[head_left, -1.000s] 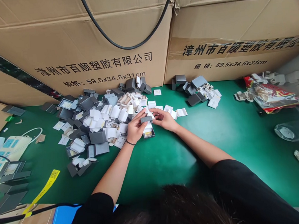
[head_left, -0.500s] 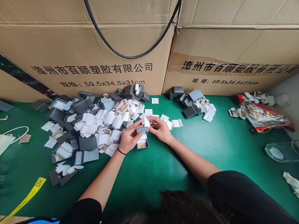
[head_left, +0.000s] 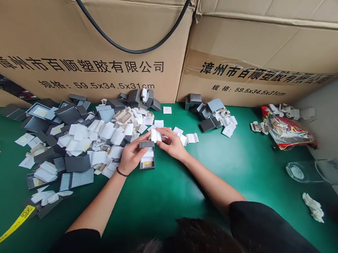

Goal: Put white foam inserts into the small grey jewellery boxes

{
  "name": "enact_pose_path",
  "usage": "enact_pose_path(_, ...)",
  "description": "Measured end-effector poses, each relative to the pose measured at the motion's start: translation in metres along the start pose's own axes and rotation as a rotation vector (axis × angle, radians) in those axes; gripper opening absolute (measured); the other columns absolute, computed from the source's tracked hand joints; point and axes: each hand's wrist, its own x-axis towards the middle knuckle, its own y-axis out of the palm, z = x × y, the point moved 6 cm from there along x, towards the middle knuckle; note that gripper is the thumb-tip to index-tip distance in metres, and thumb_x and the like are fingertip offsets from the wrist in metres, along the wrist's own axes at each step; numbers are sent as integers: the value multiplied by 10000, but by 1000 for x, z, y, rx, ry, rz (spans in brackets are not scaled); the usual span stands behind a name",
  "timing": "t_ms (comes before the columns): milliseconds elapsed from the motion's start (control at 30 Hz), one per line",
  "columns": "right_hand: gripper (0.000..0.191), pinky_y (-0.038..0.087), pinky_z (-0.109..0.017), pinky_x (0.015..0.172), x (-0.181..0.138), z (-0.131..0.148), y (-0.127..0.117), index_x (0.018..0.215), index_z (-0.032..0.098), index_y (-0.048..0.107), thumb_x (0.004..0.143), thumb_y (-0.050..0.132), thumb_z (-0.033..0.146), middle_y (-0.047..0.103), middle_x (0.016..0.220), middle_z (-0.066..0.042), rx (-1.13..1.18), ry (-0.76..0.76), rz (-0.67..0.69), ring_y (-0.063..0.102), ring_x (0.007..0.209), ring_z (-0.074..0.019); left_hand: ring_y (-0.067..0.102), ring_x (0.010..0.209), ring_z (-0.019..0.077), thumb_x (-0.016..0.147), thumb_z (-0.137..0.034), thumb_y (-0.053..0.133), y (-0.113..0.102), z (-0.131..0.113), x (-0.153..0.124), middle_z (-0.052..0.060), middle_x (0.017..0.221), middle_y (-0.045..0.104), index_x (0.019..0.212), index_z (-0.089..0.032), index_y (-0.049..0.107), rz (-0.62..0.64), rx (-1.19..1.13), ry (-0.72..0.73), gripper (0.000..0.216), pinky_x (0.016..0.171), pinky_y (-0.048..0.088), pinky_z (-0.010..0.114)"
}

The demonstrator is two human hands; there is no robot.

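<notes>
My left hand [head_left: 131, 156] is closed around a small dark grey box [head_left: 146, 144] near the middle of the green table. Its lower part stands open toward me, with white paper and a yellowish piece inside. At the far side of the box, a folded white paper [head_left: 155, 135] is pinched by my right hand [head_left: 172, 144]. To the left lies a large heap of dark grey boxes [head_left: 77, 163] and folded white papers [head_left: 78, 134]. Some loose white slips [head_left: 192, 138] rest just beyond my right hand.
Large cardboard cartons [head_left: 95, 43] stand along the back, with a black cable [head_left: 135, 51] hanging before them. A smaller pile of boxes [head_left: 207, 124] is right of centre. Farther right are a red snack bag [head_left: 289, 132], a clear glass [head_left: 303, 171] and crumpled tissue [head_left: 313, 208].
The whole view has shifted, so things appear farther left. The white paper at the box now shows broader and unfolded toward my right fingers. Both hands keep their hold.
</notes>
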Motion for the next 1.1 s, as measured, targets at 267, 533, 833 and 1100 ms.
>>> enact_pose_path(267,509,526,-340,884,-2,-8,2,1135,254,621,689,696,487,539,1208,-77,49,131,59,563,1084,-205,561,1138,271,801,-355,578,-4,0,-1,94,1230,611,1157,-168,636,0,-39,-42,406,1007,424,379)
enact_pose_path(533,529,435,-391,1018,2,-13,2,1100,229,620,650,731,484,597,1206,-60,289,186,71,574,1118,-221,556,1150,278,791,-346,585,-2,3,-2,95,1232,609,1191,-165,615,-1,-50,-47,440,1015,419,388)
enact_pose_path(833,513,530,-327,883,0,-15,-1,1177,252,574,697,705,374,514,1254,-70,-5,144,72,566,1104,-201,510,1205,280,812,-337,566,0,3,-2,92,1263,588,1168,-169,626,47,7,-32,398,997,440,382)
enact_pose_path(1100,461,517,-340,902,1,-14,-5,1122,230,575,695,687,364,544,1210,-65,-13,145,24,586,1058,-189,568,1131,258,798,-329,570,-2,0,-2,108,1184,630,1008,-154,648,-61,71,-13,284,938,484,365)
